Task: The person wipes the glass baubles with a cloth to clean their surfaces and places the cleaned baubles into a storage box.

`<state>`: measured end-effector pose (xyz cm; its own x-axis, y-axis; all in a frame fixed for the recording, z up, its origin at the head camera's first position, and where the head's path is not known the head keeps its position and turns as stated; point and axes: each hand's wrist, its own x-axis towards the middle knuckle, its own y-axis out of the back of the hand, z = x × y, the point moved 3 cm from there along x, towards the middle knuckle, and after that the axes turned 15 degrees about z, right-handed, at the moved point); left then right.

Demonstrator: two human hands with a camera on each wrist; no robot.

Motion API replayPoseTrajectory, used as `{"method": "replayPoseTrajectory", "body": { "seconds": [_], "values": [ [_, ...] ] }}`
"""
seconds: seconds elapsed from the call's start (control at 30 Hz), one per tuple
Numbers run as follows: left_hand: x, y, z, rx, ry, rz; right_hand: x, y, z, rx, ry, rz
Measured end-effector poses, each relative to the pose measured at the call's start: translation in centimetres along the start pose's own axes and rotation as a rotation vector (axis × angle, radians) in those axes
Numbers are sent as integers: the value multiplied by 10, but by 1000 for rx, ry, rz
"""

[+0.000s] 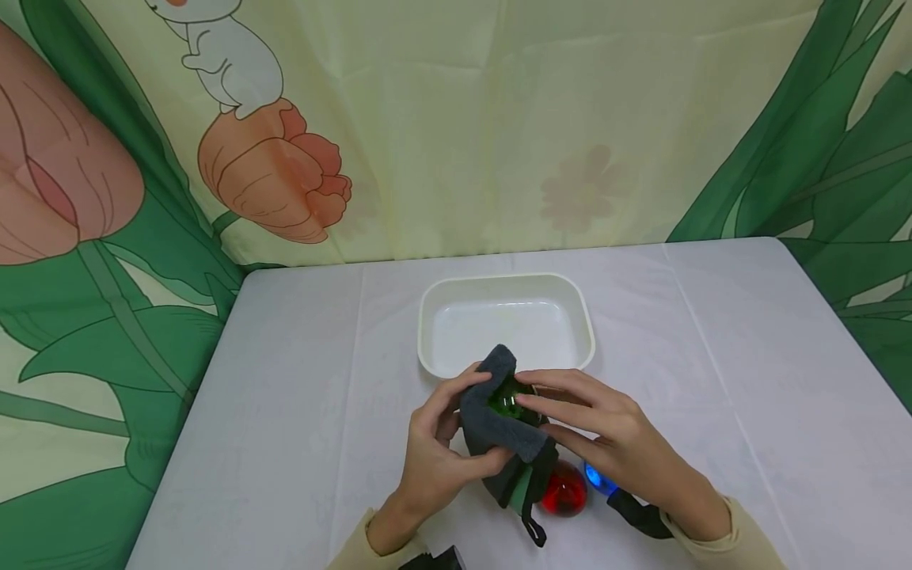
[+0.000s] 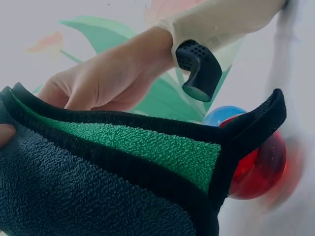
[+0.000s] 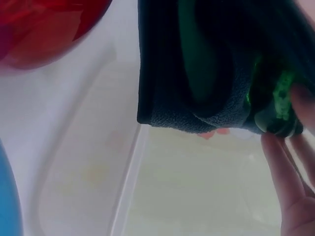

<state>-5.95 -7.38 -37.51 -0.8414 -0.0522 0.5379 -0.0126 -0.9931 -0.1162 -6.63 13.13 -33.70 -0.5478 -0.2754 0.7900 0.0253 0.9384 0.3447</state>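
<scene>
Holding grey cloth point(image 1: 486, 419) around green ball point(image 1: 504, 398)

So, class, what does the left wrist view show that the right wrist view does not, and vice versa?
Only left wrist: a cream fabric sleeve and a bent black device with holes. Only right wrist: a shiny green rounded object. Both: a dark grey fuzzy cloth with black edging, a translucent red ball, a smooth blue rounded object and the person's right hand.

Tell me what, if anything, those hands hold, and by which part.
The left hand holds the gray cloth by its left side; the right hand holds the green ball by its uncovered side.
</scene>
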Motion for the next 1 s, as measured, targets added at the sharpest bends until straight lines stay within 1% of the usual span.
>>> {"method": "replayPoseTrajectory", "body": {
  "seconds": [0.13,0.23,0.27,0.4,0.43,0.5,0.63,0.73,0.87,1.0],
  "values": [
    [0,-1,1,4,-6,-9,-2,1,2,20,-146,-2],
    [-1,-2,1,8,-10,-12,-4,2,3,52,-224,-5],
    [-1,-2,1,9,-10,-9,-4,2,3,53,-229,-7],
    [-1,-2,1,12,-9,3,-4,2,2,44,-218,-20],
    [-1,-1,1,13,-8,7,-3,2,2,35,-200,-18],
    [-1,0,1,12,4,13,-2,2,2,18,-157,-14],
    [0,1,0,-1,25,18,1,2,1,18,-23,3],
    [0,1,0,-15,22,9,2,1,1,50,32,5],
    [-1,0,0,-27,17,-3,2,0,1,65,35,3],
    [-1,0,-1,-31,30,-3,1,0,1,42,0,-4]
  ]
}}
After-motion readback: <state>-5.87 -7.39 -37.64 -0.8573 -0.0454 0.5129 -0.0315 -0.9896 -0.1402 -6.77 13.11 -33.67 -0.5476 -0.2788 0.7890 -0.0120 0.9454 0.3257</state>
